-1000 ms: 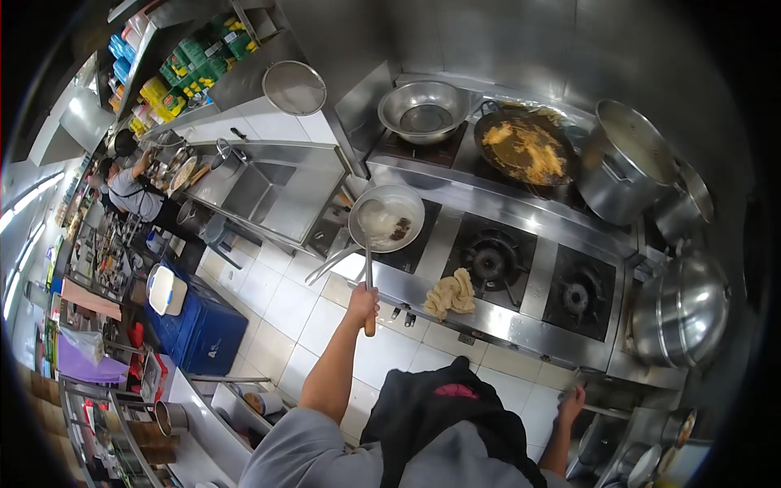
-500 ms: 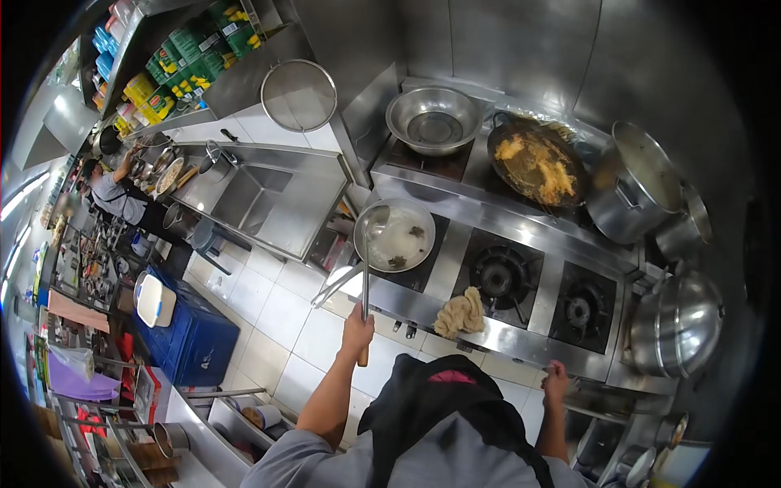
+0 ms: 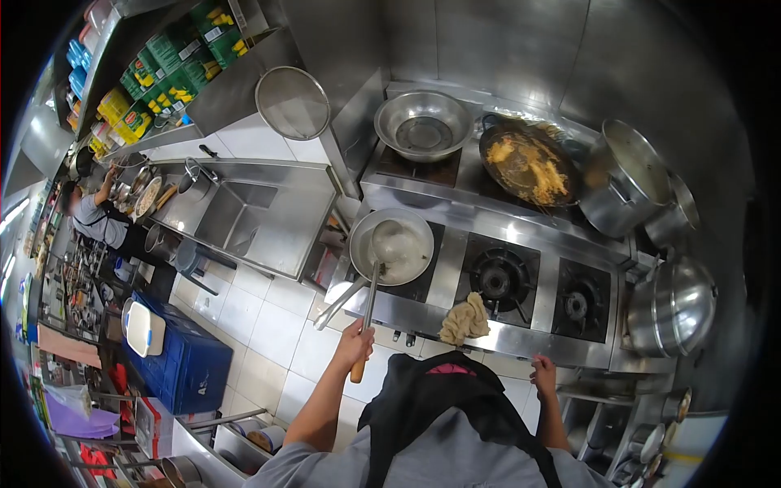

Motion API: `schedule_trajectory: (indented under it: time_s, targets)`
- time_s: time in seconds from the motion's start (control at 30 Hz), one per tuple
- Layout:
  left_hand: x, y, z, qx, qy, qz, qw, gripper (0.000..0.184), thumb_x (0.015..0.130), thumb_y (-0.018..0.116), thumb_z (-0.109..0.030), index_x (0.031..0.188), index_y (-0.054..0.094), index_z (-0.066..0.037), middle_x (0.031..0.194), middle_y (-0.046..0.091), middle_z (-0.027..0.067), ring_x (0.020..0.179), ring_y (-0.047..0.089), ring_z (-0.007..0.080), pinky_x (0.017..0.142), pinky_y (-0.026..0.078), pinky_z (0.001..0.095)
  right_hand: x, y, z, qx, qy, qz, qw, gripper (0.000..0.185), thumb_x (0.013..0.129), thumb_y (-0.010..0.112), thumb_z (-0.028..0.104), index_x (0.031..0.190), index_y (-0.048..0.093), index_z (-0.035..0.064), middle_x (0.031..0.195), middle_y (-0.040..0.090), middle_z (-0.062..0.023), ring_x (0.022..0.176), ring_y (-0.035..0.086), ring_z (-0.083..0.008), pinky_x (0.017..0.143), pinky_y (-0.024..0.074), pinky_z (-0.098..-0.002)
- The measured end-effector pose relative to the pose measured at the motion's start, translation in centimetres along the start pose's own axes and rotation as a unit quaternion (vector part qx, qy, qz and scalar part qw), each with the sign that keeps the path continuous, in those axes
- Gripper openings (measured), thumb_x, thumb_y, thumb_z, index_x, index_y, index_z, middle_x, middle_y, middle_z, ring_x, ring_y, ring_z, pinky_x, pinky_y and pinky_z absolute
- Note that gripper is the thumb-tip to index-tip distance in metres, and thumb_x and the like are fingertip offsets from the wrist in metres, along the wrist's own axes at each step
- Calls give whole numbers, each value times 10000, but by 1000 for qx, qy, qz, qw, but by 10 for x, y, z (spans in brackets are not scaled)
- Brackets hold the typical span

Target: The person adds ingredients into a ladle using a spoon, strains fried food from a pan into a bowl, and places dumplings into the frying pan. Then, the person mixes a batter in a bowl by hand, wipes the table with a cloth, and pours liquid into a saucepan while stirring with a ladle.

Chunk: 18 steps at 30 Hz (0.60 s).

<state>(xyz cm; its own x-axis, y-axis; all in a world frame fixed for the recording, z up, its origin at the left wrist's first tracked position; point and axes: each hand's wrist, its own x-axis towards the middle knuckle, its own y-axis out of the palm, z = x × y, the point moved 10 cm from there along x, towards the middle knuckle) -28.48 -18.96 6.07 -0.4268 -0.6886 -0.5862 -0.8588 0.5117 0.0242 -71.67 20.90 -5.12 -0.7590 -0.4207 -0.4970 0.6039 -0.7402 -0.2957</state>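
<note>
A wooden-handled steel ladle (image 3: pixel 371 298) is gripped by the left fingers (image 3: pixel 355 348), its round bowl (image 3: pixel 394 241) beyond them, near the steel stove's (image 3: pixel 446 267) left edge.

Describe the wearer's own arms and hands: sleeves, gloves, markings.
Short grey sleeves, forearms bare below them. Left hand and right hand ungloved; no watch, bracelet or markings that I can make out.

- There, on the blue cooler (image 3: pixel 185 358), white lettering (image 3: pixel 203 389): an A, the rest blurs!
- Up top, green cans (image 3: pixel 168 55) and yellow cans (image 3: pixel 133 124) show labels, their print too small to read.
</note>
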Motion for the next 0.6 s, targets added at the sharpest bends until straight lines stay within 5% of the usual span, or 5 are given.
schedule_trajectory:
  time_s: [0.13, 0.2, 0.4, 0.47, 0.6]
  targets:
    - [-2, -21, -3, 119, 53, -19, 991, 369, 925, 580, -155, 1287, 532, -95, 667, 578, 73, 493, 571, 208, 452, 477, 361, -10, 2, -7, 5, 14, -9, 1000, 223, 946, 580, 230, 1090, 634, 70, 856, 601, -42, 575, 565, -120, 455, 453, -252]
    - [-20, -28, -44, 362, 344, -172, 849, 505, 900, 597, -149, 1388, 480, -96, 737, 653, 196, 623, 649, 365, 580, 524, 487, -17, 3, -13, 13, 26, -16, 999, 217, 948, 582, 236, 1080, 634, 72, 855, 604, -42, 576, 567, -120, 455, 454, -253]
    - [-5, -30, -26, 522, 210, -211, 799, 640, 896, 608, -130, 1477, 351, -47, 742, 655, 196, 630, 654, 359, 577, 520, 478, -42, 11, -27, -5, 38, -12, 999, 203, 946, 586, 248, 1079, 628, 100, 853, 614, -33, 584, 588, -134, 468, 464, -267]
    - [10, -13, -14, 143, 155, -74, 975, 574, 953, 571, -133, 1480, 348, -79, 693, 578, 72, 511, 577, 194, 455, 477, 344, -50, 8, -38, -23, 46, -3, 999, 217, 951, 583, 269, 1076, 628, 96, 862, 620, -39, 592, 603, -143, 475, 478, -279]
    - [29, 73, -6, -234, 9, 137, 962, 290, 982, 598, -213, 1244, 505, -128, 710, 487, -3, 499, 474, 92, 423, 404, 246, -63, -1, -62, -28, 72, -17, 997, 241, 956, 578, 286, 1088, 624, 89, 877, 629, -48, 589, 605, -151, 481, 484, -286]
